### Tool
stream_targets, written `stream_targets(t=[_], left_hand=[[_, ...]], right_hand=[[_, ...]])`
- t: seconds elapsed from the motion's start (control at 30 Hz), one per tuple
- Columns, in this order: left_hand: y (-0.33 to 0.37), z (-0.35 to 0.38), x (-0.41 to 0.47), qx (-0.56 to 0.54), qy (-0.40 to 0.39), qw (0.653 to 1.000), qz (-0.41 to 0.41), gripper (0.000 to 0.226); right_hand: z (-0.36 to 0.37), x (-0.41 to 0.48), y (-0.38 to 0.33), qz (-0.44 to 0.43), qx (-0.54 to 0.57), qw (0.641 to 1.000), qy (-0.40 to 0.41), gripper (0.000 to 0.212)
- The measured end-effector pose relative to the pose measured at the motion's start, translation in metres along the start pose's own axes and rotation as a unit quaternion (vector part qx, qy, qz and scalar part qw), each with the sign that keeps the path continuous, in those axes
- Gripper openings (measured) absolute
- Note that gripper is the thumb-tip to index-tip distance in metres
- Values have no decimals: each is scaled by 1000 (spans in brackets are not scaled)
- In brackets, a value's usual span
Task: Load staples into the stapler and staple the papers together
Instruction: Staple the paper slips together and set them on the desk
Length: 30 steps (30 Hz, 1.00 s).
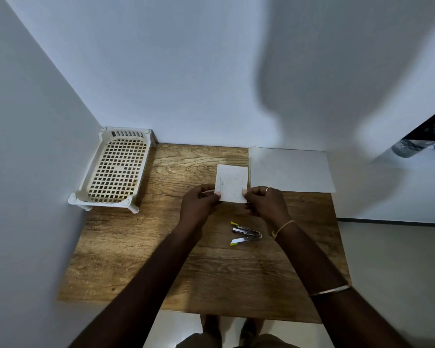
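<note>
Slip of paper [231, 183] pinched in both hands over the wooden table [136, 247].
Left hand [199, 204] and right hand [266, 202] each pinch a lower corner of the off-white slip (faint marks, unreadable). Stapler [245, 233], silver with yellow tips, lies splayed open on the table between the wrists.

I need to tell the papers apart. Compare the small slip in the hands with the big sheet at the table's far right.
The small slip is pinched at its near edge by the left hand and right hand; the big sheet lies flat on the table, untouched. The slip is far smaller than the sheet. The slip bears faint marks; the sheet looks blank. Both are pale rectangles.
</note>
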State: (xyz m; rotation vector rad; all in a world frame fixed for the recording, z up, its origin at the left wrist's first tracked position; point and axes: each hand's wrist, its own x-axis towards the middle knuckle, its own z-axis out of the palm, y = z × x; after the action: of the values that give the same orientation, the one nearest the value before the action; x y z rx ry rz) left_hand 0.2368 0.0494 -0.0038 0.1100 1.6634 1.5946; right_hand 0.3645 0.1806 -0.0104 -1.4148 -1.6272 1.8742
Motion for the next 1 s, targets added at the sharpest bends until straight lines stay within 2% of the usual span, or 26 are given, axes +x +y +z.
stream_targets(t=[0.13,0.4,0.7,0.8,0.87,0.93,1.0], left_hand=[[27,4,-16,-43,-27,999,14,25],[75,10,-43,-62,-88,992,61,21],[115,22,-66,-75,-93,984,133,18],[124,23,-71,-86,-89,981,150,17],[128,24,-72,-90,-83,980,157,19],[131,25,-74,-93,-85,979,161,22],[133,24,-75,-96,-85,978,166,21]], right_hand=[[-7,-15,-25,-50,11,999,13,4],[-16,-45,-73,-131,28,991,9,6],[-30,-68,-120,-253,25,967,-20,7],[-32,-60,-115,-276,23,961,12,13],[-32,-47,-93,-307,-69,947,59,11],[-32,-33,-55,-301,-227,925,54,6],[-30,-24,-14,-211,-391,896,-19,40]])
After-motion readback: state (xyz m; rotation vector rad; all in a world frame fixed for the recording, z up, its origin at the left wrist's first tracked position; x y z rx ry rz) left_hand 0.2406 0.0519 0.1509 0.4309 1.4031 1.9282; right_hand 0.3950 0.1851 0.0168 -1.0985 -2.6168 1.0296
